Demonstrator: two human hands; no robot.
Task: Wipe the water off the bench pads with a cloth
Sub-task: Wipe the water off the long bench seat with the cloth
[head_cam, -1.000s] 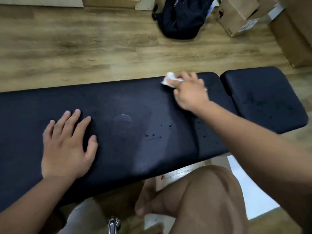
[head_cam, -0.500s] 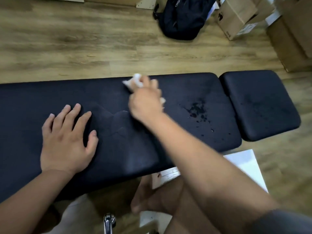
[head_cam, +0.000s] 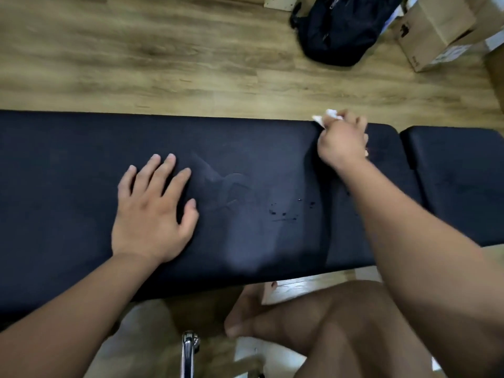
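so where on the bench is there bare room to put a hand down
Widest free patch: the long pad left of the left hand. The short pad beyond the gap also looks bare, though dim. Crowded: the long pad's right end, where the right hand grips the white cloth, and the water drops right of the left hand.

The short pad [head_cam: 458,173] lies just right of the long pad [head_cam: 68,186]. On the long pad: left hand [head_cam: 152,214] at the middle, right hand [head_cam: 341,143] with cloth [head_cam: 326,117] at the far edge, droplets [head_cam: 283,212] between them. Beyond, on the floor [head_cam: 163,64], backpack [head_cam: 338,31] left of box [head_cam: 433,31].
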